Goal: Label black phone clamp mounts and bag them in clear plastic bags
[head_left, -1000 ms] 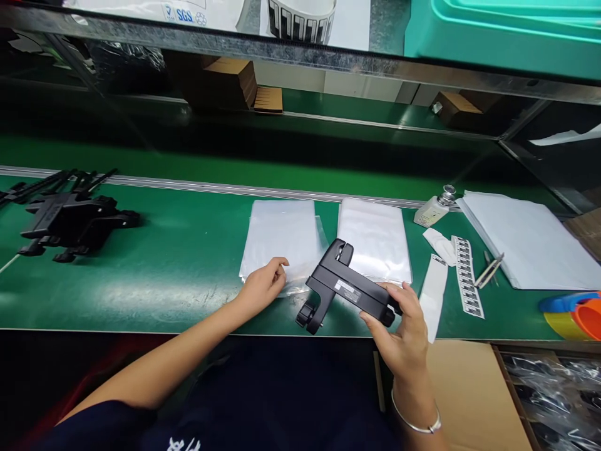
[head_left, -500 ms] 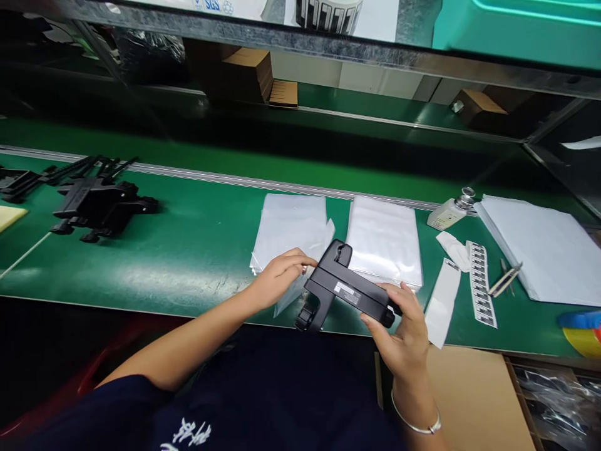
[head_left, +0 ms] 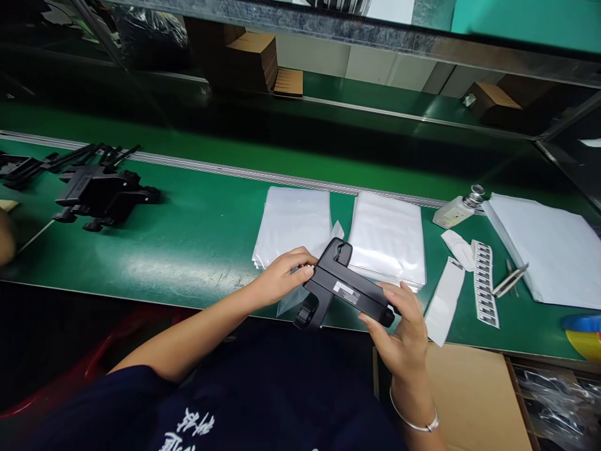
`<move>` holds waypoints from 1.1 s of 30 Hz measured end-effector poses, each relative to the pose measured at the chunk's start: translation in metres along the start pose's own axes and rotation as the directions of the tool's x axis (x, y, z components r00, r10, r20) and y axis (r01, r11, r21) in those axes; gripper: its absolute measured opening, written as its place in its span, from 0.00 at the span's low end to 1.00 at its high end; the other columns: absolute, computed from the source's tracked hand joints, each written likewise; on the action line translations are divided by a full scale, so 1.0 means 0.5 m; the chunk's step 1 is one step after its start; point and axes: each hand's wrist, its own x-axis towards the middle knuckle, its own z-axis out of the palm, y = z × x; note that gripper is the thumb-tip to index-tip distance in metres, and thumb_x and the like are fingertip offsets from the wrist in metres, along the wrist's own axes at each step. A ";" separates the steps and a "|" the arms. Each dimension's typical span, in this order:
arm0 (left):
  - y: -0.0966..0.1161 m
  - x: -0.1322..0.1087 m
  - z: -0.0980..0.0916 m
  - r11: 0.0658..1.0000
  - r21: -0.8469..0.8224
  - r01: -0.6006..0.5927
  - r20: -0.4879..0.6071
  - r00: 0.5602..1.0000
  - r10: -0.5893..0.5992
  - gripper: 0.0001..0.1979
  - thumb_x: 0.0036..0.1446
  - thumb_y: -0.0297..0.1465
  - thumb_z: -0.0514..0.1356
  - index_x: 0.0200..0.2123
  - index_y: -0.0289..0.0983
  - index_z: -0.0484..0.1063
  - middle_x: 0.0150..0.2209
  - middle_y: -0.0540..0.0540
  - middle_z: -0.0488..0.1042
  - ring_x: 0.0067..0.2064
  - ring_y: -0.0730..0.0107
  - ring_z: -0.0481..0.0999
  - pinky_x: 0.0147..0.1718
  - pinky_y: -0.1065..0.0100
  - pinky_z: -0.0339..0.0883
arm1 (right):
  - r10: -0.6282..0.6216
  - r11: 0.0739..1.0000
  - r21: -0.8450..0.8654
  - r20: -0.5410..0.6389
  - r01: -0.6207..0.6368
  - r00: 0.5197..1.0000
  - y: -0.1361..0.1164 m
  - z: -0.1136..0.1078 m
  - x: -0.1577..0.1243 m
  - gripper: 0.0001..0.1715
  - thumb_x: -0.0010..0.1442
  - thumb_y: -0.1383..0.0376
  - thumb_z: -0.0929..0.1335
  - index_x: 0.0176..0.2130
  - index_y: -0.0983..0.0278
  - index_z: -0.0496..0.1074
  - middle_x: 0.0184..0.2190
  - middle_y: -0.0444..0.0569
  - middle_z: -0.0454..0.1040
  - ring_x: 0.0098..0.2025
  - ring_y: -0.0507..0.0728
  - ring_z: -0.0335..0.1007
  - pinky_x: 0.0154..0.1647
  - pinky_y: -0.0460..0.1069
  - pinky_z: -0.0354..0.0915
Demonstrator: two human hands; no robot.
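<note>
Right now the right hand (head_left: 399, 332) has its fingers wrapped around one end of a black plastic bracket (head_left: 345, 288), holding it tilted just above the near edge of the green work surface (head_left: 188, 250). The left hand (head_left: 282, 275) is closed in a pinch on a clear plastic bag (head_left: 300, 285), at the near edge of the left stack of bags (head_left: 293, 222) and right beside the bracket's other end. The bracket looks like rigid moulded plastic, stiff and fairly light, since one hand carries it without strain; its long flat body, where a small white label sits, seems the safest place to grip, while the knob and forked tip sticking out could snag on thin film. The bag, by contrast, looks limp and slippery, so a pinch at its edge is probably the only sure hold. A second stack of bags (head_left: 387, 238) lies just to the right. Further right sit a strip of barcode labels (head_left: 484, 285), tweezers (head_left: 511, 280) and a small bottle (head_left: 455, 212). More black parts (head_left: 98, 188) rest well to the left.
</note>
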 end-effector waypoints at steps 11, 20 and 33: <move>-0.005 -0.015 -0.004 1.000 -0.004 0.002 -0.016 1.000 -0.002 0.34 0.59 0.59 0.43 0.34 0.35 0.71 0.36 0.44 0.70 0.38 0.63 0.70 0.41 0.64 0.64 | -0.026 0.998 -0.058 0.082 0.031 0.996 -0.017 0.003 0.009 0.15 0.58 0.67 0.71 0.47 0.60 0.69 0.44 0.52 0.74 0.46 0.60 0.73 0.56 0.65 0.64; -0.026 -0.022 -0.008 0.987 0.122 0.100 0.001 0.995 -0.101 0.25 0.60 0.52 0.48 0.35 0.36 0.70 0.37 0.44 0.69 0.38 0.61 0.70 0.40 0.62 0.66 | -0.094 0.970 -0.194 0.257 0.146 0.962 -0.026 0.028 0.017 0.17 0.62 0.68 0.68 0.51 0.56 0.70 0.47 0.53 0.70 0.48 0.61 0.70 0.54 0.65 0.64; -0.053 0.001 0.020 0.862 0.402 0.310 -0.016 0.943 -0.332 0.20 0.56 0.44 0.58 0.45 0.34 0.71 0.43 0.39 0.71 0.46 0.51 0.74 0.45 0.57 0.67 | -0.001 0.979 -0.198 0.226 0.047 0.974 -0.024 0.137 -0.030 0.17 0.64 0.66 0.65 0.53 0.63 0.66 0.45 0.56 0.72 0.45 0.62 0.69 0.49 0.61 0.64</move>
